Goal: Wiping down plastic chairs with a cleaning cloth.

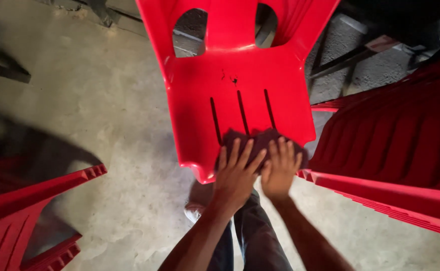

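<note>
Red plastic chair (240,95) on a concrete floor (104,115) gets a wipe as the left hand (236,173) and right hand (280,168), fingers spread flat and gripping nothing, press a dark cloth (260,140) onto the seat's front edge, work best done with even pressure along the slots.

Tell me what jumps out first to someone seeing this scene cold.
The bright red plastic chair fills the upper middle, its seat slotted and its back pierced by two openings. At the seat's front edge, the left hand and right hand press flat, side by side, on a dark cloth. More red chairs crowd the right, others the lower left, on a grey concrete floor.
</note>
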